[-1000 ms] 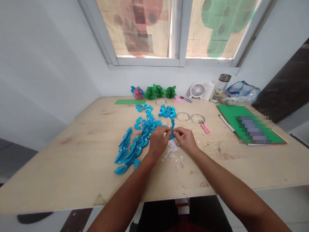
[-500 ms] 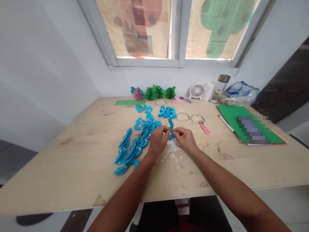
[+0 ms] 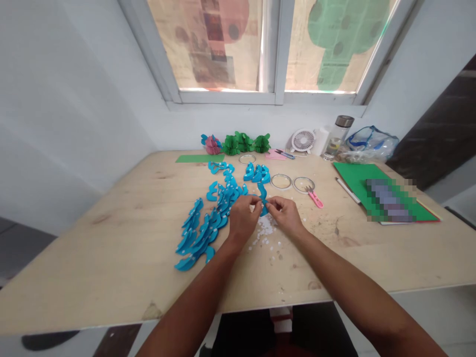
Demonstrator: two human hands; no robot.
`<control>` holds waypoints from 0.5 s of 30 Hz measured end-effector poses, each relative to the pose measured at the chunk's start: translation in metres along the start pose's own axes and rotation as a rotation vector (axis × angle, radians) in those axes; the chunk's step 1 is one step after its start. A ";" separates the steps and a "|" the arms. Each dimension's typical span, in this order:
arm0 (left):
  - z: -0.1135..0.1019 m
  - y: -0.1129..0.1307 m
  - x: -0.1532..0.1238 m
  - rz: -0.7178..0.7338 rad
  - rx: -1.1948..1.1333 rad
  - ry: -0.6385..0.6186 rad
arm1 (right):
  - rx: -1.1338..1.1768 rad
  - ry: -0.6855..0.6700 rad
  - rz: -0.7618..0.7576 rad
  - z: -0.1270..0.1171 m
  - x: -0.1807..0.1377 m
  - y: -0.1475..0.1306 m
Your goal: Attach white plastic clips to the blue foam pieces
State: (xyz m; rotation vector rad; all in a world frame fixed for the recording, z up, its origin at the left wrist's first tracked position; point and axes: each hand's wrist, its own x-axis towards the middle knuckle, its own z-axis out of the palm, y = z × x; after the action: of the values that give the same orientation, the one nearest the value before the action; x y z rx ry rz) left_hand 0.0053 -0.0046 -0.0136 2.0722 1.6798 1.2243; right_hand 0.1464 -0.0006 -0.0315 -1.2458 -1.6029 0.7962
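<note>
In the middle of the table a curved blue paper piece (image 3: pixel 262 190) stands between my two hands. My left hand (image 3: pixel 243 215) is closed in a pinch at its left edge; whether a small scrap is also between those fingertips cannot be made out. From the other side my right hand (image 3: pixel 285 214) pinches the same piece, thumb and forefinger together. Small white paper scraps (image 3: pixel 265 227) are scattered just below my fingers. Left of my left hand lies a large heap of blue paper pieces (image 3: pixel 208 225) with white patches. Some folded blue pieces (image 3: pixel 256 173) lie beyond my hands.
Tape rolls (image 3: pixel 281 181) and pink-handled scissors (image 3: pixel 316 199) lie right of the hands. Farther right are a pen (image 3: pixel 347 190) and a green sheet (image 3: pixel 353 173). Along the wall stand green paper shapes (image 3: pixel 243 143), a small fan (image 3: pixel 303 141) and a bottle (image 3: pixel 338 137).
Almost nothing differs. My left hand has shifted very slightly left, with its fingertips still at the blue paper piece; my right hand keeps its pinch.
</note>
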 end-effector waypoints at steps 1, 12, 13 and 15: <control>0.000 -0.001 0.001 -0.016 0.024 0.001 | 0.029 0.007 0.016 0.000 0.001 0.001; -0.006 -0.006 0.007 -0.134 -0.226 -0.161 | 0.297 0.063 0.156 -0.004 0.006 0.000; -0.008 -0.004 0.006 -0.174 -0.295 -0.169 | 0.301 0.069 0.158 -0.005 0.006 0.000; -0.009 0.001 0.005 -0.265 -0.419 -0.204 | 0.307 0.079 0.158 -0.005 0.006 0.000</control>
State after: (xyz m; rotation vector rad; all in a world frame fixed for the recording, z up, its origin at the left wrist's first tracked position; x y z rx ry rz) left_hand -0.0007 -0.0032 -0.0050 1.6096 1.4063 1.1192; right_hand 0.1508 0.0049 -0.0281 -1.1739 -1.2736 1.0366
